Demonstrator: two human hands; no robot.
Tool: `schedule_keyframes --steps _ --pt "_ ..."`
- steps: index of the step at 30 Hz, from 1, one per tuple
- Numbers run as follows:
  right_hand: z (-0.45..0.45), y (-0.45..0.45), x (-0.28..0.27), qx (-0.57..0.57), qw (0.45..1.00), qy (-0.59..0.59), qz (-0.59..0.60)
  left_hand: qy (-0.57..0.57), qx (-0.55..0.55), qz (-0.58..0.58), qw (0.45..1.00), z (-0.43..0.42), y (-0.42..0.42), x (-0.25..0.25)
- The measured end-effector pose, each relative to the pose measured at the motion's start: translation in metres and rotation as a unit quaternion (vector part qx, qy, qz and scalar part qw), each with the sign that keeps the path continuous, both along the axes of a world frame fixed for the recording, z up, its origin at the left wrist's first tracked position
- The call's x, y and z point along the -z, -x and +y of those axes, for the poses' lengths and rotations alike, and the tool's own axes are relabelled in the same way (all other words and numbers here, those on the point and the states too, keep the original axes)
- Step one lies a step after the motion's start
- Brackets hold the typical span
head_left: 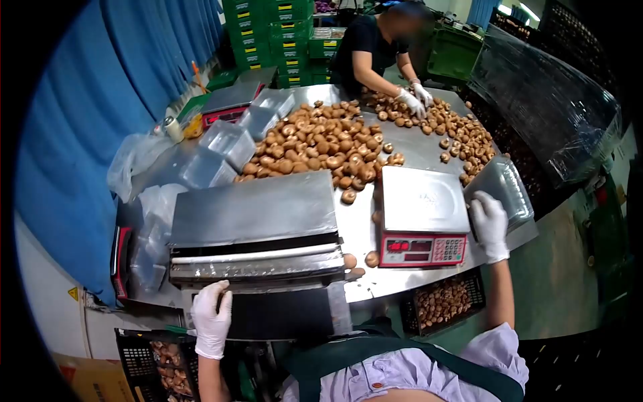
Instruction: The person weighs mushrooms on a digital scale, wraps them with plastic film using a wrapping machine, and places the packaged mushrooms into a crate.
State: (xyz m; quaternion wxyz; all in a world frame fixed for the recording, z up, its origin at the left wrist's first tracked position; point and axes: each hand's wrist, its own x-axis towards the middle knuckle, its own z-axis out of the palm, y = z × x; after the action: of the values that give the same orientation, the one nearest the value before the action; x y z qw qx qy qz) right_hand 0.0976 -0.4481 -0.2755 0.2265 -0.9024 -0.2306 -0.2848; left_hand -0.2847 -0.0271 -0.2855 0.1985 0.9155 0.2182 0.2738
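Presently, the person's left hand (212, 318), in a white glove, is at the near left corner of the metal-topped machine (254, 211). Its grip is partly open, with the thumb apart from the bent fingers and nothing visible between them; whether the fingertips touch the machine cannot be told.

The right hand (491, 224), likewise gloved, is at the near left edge of a stack of clear plastic trays (508, 191), fingers reaching along its side. How far this grip is closed, and whether it has hold of the trays, cannot be told. The stack lies near the right edge of the metal table (395, 285), just beside the scale (425, 201). The scale has a silver plate and a red front with keypad; its display is lit, the figures too small to read.

Beyond the machine and scale lies a large heap of brown mushrooms (315, 141); a few loose ones sit between the two devices. Clear containers (230, 144) stand left of the heap. Across the table, a co-worker (365, 50) has both white-gloved hands among further mushrooms. A black crate (479, 295) of mushrooms stands below the near edge. Green crates (288, 43) are stacked behind, beside a blue curtain (87, 147).
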Motion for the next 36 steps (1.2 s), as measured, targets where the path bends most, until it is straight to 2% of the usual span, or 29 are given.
schedule_keyframes --steps 1,5,6,9,11,13,14,15,18,22,23,25,27,28,29,31,33,34,35,36 --pt "-0.029 -0.028 -0.006 0.035 0.997 0.032 -0.068 0.029 0.013 -0.013 0.999 -0.017 -0.018 -0.001" --pt "-0.126 -0.117 -0.003 0.216 0.963 0.159 0.030 0.141 0.049 -0.036 0.988 -0.090 -0.088 -0.002" --pt "-0.142 -0.136 0.003 0.242 0.946 0.187 0.105 0.149 0.066 -0.022 0.986 -0.108 -0.105 0.001" --pt "-0.184 -0.176 0.040 0.153 0.963 0.168 0.144 0.164 0.099 -0.011 0.981 -0.153 -0.149 0.016" --pt "-0.181 -0.175 0.035 0.126 0.973 0.144 0.131 0.189 0.107 0.001 0.976 -0.177 -0.172 0.022" --pt "-0.186 -0.176 0.030 0.022 0.962 -0.035 0.269 0.222 0.113 0.000 0.968 -0.195 -0.189 0.028" --pt "-0.164 -0.156 -0.005 0.064 0.923 -0.036 0.378 0.212 0.118 0.004 0.970 -0.201 -0.196 0.031" --pt "-0.167 -0.161 0.002 0.059 0.922 -0.037 0.382 0.210 0.114 0.007 0.971 -0.206 -0.203 0.033" --pt "-0.173 -0.161 0.020 0.019 0.958 -0.040 0.284 0.242 0.105 0.018 0.965 -0.212 -0.218 0.041" --pt "-0.180 -0.166 0.028 -0.019 0.958 -0.063 0.281 0.280 0.067 0.017 0.957 -0.210 -0.240 0.053" --pt "-0.185 -0.169 0.031 -0.029 0.946 -0.100 0.307 0.280 0.067 0.017 0.958 -0.209 -0.245 0.058" --pt "-0.189 -0.173 0.033 -0.038 0.933 -0.137 0.331 0.377 0.011 0.008 0.926 -0.207 -0.258 0.068" --pt "-0.190 -0.173 0.035 -0.020 0.896 -0.189 0.403 0.379 0.012 0.008 0.925 -0.203 -0.270 0.078" --pt "-0.190 -0.172 0.037 -0.021 0.895 -0.188 0.403 0.442 0.010 -0.034 0.896 -0.201 -0.277 0.085" --pt "-0.188 -0.170 0.041 -0.003 0.911 -0.192 0.365 0.501 0.007 -0.077 0.862 -0.197 -0.282 0.093" --pt "-0.178 -0.162 0.039 0.010 0.925 -0.195 0.326 0.515 0.012 -0.107 0.850 -0.192 -0.291 0.100" --pt "-0.156 -0.141 0.018 0.061 0.987 -0.141 0.051 0.657 -0.089 -0.114 0.740 -0.191 -0.300 0.088" --pt "-0.149 -0.136 0.012 0.047 0.987 -0.155 -0.002 0.663 -0.108 -0.112 0.733 -0.185 -0.302 0.100" --pt "-0.135 -0.129 -0.001 0.044 0.987 -0.156 -0.002 0.662 -0.109 -0.114 0.733 -0.183 -0.305 0.106" --pt "-0.116 -0.119 -0.016 -0.012 0.988 -0.133 -0.073 0.684 -0.128 -0.129 0.707 -0.181 -0.307 0.111"
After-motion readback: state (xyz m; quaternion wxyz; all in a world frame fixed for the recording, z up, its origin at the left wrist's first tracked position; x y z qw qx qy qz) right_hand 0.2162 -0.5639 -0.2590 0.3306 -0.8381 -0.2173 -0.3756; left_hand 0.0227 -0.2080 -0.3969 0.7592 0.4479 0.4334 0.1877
